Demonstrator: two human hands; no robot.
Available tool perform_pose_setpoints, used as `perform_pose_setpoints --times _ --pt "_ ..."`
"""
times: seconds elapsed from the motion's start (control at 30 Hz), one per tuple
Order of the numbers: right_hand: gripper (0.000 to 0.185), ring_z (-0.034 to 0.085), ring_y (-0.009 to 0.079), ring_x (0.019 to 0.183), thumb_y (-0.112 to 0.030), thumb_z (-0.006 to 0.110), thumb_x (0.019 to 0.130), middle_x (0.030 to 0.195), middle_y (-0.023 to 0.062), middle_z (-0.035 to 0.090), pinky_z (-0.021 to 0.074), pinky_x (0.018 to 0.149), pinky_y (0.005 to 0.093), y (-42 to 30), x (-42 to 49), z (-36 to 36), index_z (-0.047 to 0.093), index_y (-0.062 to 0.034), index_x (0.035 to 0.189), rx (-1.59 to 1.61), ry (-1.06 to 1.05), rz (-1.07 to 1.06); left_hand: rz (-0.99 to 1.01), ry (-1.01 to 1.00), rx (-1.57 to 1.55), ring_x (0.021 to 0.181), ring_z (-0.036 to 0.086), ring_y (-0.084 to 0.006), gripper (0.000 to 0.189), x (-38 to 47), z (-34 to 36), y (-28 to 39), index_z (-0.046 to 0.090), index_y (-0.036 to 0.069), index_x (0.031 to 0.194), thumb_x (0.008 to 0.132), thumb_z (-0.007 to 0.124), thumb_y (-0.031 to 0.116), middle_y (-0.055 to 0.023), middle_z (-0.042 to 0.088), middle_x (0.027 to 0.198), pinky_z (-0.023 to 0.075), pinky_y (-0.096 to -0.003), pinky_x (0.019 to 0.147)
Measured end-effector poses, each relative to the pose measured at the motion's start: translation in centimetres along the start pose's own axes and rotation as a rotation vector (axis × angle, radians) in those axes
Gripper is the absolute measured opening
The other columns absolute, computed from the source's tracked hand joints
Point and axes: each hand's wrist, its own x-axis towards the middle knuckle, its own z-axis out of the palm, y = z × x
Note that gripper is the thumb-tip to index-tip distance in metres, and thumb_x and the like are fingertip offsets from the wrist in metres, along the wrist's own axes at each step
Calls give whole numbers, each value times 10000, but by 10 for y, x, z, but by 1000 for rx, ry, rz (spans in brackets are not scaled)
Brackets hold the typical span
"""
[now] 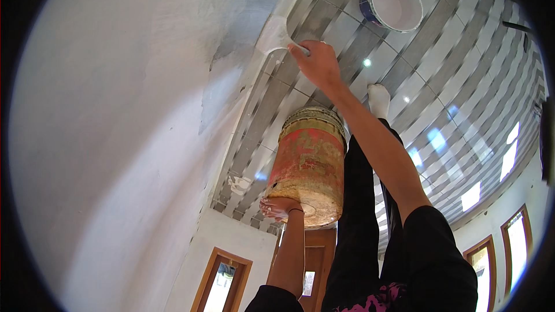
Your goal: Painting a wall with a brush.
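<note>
In my right hand is the pale handle of a wide putty knife, its blade coated in whitish paste and lying at the foot of the plastered wall. My left hand is at the base of an upturned, worn red and yellow bucket; the fingers are smeared with white, and whether they grip anything cannot be told. Part of the wall near the blade shows a darker grey patch. Farther off, a bucket with whitish contents stands on the striped tile floor.
My foot in a white sock is on the tiles to the right of the upturned bucket. A white smear marks the floor by the wall. A wooden door and wood-framed windows are in view at the bottom.
</note>
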Motion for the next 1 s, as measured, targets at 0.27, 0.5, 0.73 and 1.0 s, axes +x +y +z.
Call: perform_pose_setpoints --times 0.27,0.5,0.73,1.0 --pt "319 607 273 510 -326 627 906 628 168 624 492 530 354 -146 -94 -68 705 -19 949 366 -161 23 117 172 64 1173 451 -301 385 29 23 -26 515 126 1243 1035 305 374 -89 515 1246 390 -538 945" --pt "201 561 167 423 -274 671 900 572 99 608 442 437 300 -142 -109 -84 714 -78 907 528 -277 -405 48 -140 226 1325 411 -310 405 -16 -3 9 377 131 1417 1025 351 227 -82 437 1417 356 -462 1087" --pt "233 504 15 596 -237 706 891 662 -2 619 431 520 233 -74 -63 -15 720 -20 977 553 -176 -103 117 226 -38 1138 461 -292 468 36 36 -34 522 119 1213 1023 243 443 -95 533 1157 361 -521 973" --pt "430 652 267 635 -436 621 880 724 148 674 508 652 372 53 -21 15 713 -28 977 44 -104 47 16 141 -58 1139 467 -290 469 13 21 -13 531 126 1209 1030 231 438 -75 536 1172 381 -508 947"
